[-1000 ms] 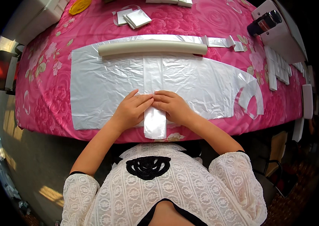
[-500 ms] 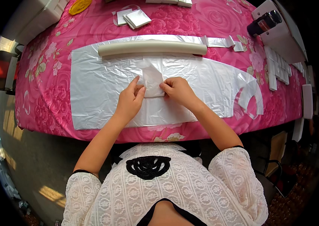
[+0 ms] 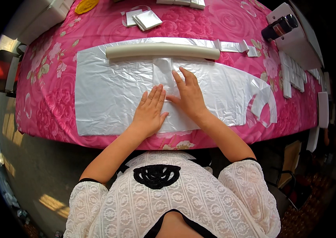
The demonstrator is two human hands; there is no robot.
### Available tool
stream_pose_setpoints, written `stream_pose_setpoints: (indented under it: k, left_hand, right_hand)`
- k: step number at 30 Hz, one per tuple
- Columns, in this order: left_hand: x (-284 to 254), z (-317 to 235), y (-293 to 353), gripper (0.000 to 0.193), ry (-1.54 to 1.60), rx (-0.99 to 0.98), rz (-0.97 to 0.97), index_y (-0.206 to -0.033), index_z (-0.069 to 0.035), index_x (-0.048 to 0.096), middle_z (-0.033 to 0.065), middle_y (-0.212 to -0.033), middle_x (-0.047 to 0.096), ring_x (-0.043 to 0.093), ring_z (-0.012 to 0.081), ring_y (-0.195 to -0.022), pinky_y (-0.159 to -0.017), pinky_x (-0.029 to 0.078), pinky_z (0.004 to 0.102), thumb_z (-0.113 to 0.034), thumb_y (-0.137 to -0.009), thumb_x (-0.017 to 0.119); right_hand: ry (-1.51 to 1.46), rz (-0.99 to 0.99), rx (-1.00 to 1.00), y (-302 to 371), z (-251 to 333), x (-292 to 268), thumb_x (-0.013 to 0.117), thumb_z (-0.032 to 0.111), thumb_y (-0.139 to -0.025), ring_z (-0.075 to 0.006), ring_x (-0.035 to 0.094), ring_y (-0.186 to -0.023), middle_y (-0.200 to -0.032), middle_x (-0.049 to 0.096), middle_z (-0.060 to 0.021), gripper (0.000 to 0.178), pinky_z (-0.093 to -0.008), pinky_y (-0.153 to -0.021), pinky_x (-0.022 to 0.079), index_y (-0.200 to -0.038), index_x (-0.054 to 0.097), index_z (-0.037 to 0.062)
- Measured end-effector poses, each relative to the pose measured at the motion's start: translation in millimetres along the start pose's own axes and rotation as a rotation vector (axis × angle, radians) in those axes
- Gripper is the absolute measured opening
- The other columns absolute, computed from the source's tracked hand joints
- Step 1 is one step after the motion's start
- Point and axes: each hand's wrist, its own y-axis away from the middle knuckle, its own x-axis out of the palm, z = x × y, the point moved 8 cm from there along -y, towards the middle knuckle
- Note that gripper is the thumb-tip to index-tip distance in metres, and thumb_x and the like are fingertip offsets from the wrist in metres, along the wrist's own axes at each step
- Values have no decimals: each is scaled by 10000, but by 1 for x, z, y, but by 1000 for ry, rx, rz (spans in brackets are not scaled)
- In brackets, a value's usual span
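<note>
A thin, shiny white plastic apron (image 3: 108, 91) lies spread over the table, its cut-out neck loop (image 3: 260, 101) at the right end. Across its far part rests a long off-white tube (image 3: 162, 50). Between that tube and my hands, a narrow folded piece of plastic film (image 3: 163, 72) lies on the apron's middle. My left hand (image 3: 151, 111) presses flat on the film's near part, fingers stretched out. My right hand (image 3: 190, 95) is just right of it, fingers apart, fingertips at the film's right edge and holding nothing.
Pink rose-patterned cloth (image 3: 57, 95) covers the table. Folded plastic packets (image 3: 148, 20) lie at the back, with more stacked packets (image 3: 291, 75) at the right. A dark bottle (image 3: 277, 28) stands by a white box (image 3: 301, 43). Another white box (image 3: 43, 20) is at far left.
Both hands have let go of the small film's near corners. My left hand has moved right and flattened onto it; my right hand has opened out. The film now lies flatter.
</note>
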Motion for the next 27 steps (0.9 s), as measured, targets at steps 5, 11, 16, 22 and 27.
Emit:
stream_pose_setpoints:
  k: [5, 11, 16, 22, 27]
  left_hand:
    - [-20, 5, -3, 470, 54, 113, -135, -1203, 28, 463, 158, -1297, 434, 427, 269, -1202, -977, 359, 367, -194, -798, 550]
    - [-35, 5, -4, 182, 76, 193, -277, -907, 12, 578, 115, -1040, 602, 607, 250, -925, -772, 506, 309, -17, -734, 532]
    - [-27, 14, -11, 156, 288, 58, -77, -845, -5, 556, 120, -962, 617, 610, 272, -818, -764, 510, 336, -16, -700, 614]
    - [-50, -13, 28, 392, 329, 378, -210, -1004, -13, 538, 107, -1031, 603, 581, 270, -939, -916, 427, 397, -138, -661, 680]
    - [-34, 13, 31, 511, 394, 191, -189, -1133, -32, 523, 134, -1084, 593, 566, 273, -995, -907, 417, 398, -143, -668, 703]
  right_hand:
    - [-43, 146, -394, -1, -2, 22, 681, 246, -727, -263, 420, -1208, -1284, 470, -98, 548, -352, -992, 370, -1210, 497, 61]
    - [-189, 219, -339, -8, -7, 16, 618, 127, -735, -256, 418, -1209, -1278, 484, -85, 427, -354, -978, 384, -1152, 550, 62]
    - [-295, 186, -327, -11, -4, 7, 616, 5, -634, -266, 529, -1016, -1142, 570, -70, 413, -344, -863, 445, -1040, 606, 80]
    - [-347, 122, -391, 31, 23, 8, 611, -46, -612, -211, 560, -841, -913, 620, -11, 292, -308, -744, 474, -862, 648, 98]
    - [-423, 143, -231, 31, 11, 10, 614, -27, -638, -216, 572, -791, -831, 627, -29, 285, -318, -700, 478, -882, 659, 114]
